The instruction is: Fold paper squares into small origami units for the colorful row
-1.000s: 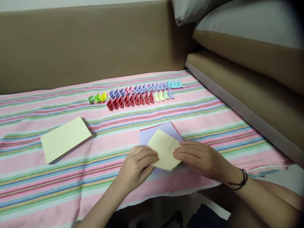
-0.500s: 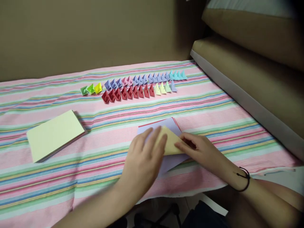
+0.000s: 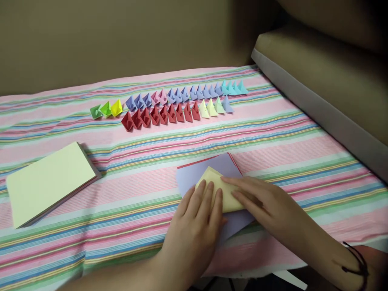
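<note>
Left hand outspread, touching yellow paper

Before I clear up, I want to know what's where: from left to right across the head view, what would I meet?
Pale paper stack, lime-green folded piece, yellow folded piece, leftmost red folded piece, left hand, right hand, black wrist cord.

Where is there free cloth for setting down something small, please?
Bare striped cloth lies between the cream stack and the purple sheet, and between the right hand and the brown cushion. The rows of folded papers are crowded, as is the purple sheet, where the left hand and right hand touch yellow paper.
</note>
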Tool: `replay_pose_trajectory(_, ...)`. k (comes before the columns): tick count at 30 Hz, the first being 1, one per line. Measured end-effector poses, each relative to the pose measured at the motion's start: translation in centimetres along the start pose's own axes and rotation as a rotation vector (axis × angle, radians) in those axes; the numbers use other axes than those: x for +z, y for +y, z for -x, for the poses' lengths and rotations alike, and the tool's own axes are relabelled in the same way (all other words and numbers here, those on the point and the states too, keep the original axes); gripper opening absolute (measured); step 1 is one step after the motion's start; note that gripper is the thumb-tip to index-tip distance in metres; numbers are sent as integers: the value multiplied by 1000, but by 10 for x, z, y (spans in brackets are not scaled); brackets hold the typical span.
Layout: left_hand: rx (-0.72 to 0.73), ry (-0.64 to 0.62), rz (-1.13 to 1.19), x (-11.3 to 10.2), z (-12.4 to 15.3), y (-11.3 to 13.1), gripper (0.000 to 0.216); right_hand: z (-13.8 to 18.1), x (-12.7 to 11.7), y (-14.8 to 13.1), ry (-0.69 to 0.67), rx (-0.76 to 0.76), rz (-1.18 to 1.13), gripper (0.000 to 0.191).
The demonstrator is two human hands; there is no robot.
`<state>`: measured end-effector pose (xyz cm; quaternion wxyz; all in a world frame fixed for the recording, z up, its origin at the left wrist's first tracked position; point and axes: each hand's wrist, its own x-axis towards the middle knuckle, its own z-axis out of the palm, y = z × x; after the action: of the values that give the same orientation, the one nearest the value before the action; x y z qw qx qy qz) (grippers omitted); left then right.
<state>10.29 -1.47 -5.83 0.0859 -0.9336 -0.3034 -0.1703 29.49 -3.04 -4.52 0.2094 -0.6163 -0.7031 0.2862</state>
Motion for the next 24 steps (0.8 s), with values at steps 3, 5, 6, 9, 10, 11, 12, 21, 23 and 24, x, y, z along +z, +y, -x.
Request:
replay_pose_trajectory(3, -28, -38, 31, 2, 0, -6, 39, 0, 2, 2, -39, 9, 52, 38)
replay_pose_trajectory(5, -43, -47, 55, 3, 0, -8, 40, -1, 3, 3, -44, 9, 72, 39)
replay_pose_trajectory(6, -51, -46, 66, 4, 0, -9, 40, -1, 3, 4, -43, 6, 80, 39)
replay_pose_trajectory(9, -68, -41, 96, 6, -1, -12, 40, -3, 3, 4, -42, 18, 100, 39)
replay_pose_trajectory(10, -69, -38, 102, 6, -1, -12, 40, -3, 3, 4, -43, 27, 105, 39)
replay_pose_trajectory(11, -71, -37, 105, 7, -2, -13, 40, -4, 3, 4, -43, 34, 109, 39)
replay_pose_trajectory(12, -72, -35, 107, 7, -2, -14, 40, -5, 3, 4, -39, 39, 112, 39)
replay_pose_trajectory(21, -98, -21, 126, 11, -2, -15, 40, -8, 3, 8, -29, 50, 113, 39)
replay_pose_trajectory(23, -98, -28, 130, 12, -1, -15, 40, -9, 2, 9, -20, 47, 118, 38)
replay_pose_trajectory(24, -99, -31, 132, 12, -1, -15, 40, -10, 2, 9, -21, 39, 119, 38)
